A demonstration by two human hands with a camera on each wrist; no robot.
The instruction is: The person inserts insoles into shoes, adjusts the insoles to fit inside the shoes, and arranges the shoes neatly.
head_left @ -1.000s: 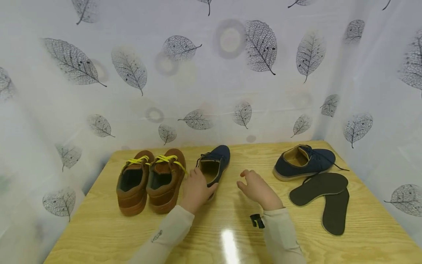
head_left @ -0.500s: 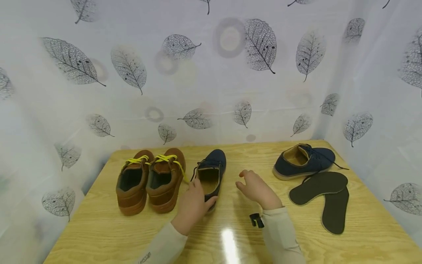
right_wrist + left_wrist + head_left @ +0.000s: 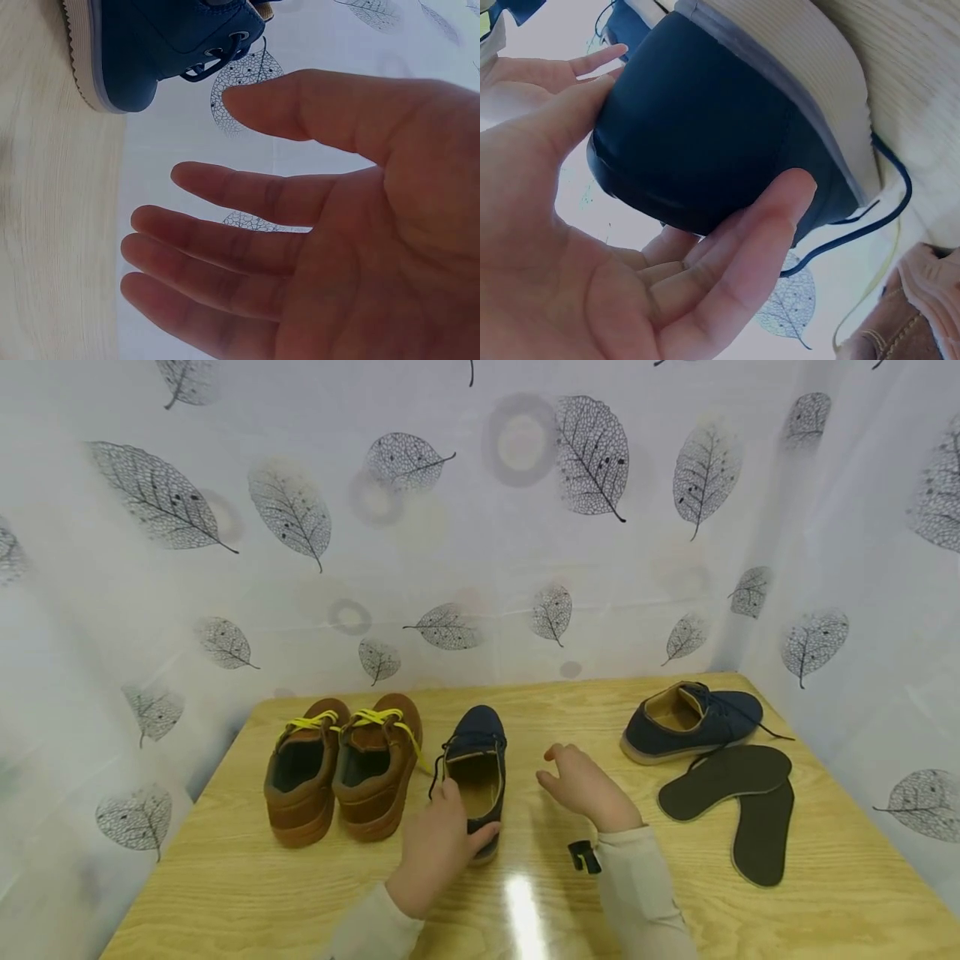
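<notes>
In the head view a navy lace-up shoe stands in the middle of the table, toe pointing away. My left hand holds it round the heel, thumb on the right side and fingers on the left. The left wrist view shows the navy heel between thumb and curled fingers, with a dark lace hanging loose. To the right of that shoe, my right hand hovers with nothing in it. Its fingers are spread and relaxed in the right wrist view, near the navy shoe.
Two brown shoes with yellow laces stand on the left of the wooden table. A second navy shoe lies at the back right. Two dark insoles overlap in front of it. A leaf-patterned curtain encloses the table.
My left hand has drawn the navy shoe nearer and turned it, so its toe now points more straight away from me. The right hand has stayed almost still.
</notes>
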